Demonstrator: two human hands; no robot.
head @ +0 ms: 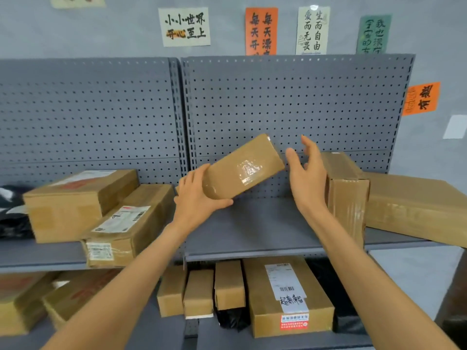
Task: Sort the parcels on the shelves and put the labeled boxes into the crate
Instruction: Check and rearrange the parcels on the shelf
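Nearest, below the small parcel (245, 168), a labelled box (288, 296) is seen lying on the lower shelf (240, 343) among plain cartons. The small parcel is held tilted above the upper shelf (265, 228), its lower end clasped between thumb and fingers in the grip of the left hand (199, 198), probably so that its faces can be checked for a label. Only clear tape is made out, though blur may hide print. Just right of the parcel, the right hand (307, 170) is spread and touches nothing, apparently poised to turn it. Left of the parcel, a long labelled box (126, 223) is rested on the upper shelf. Behind the parcel stands a pegboard (290, 102). No crate is shown.
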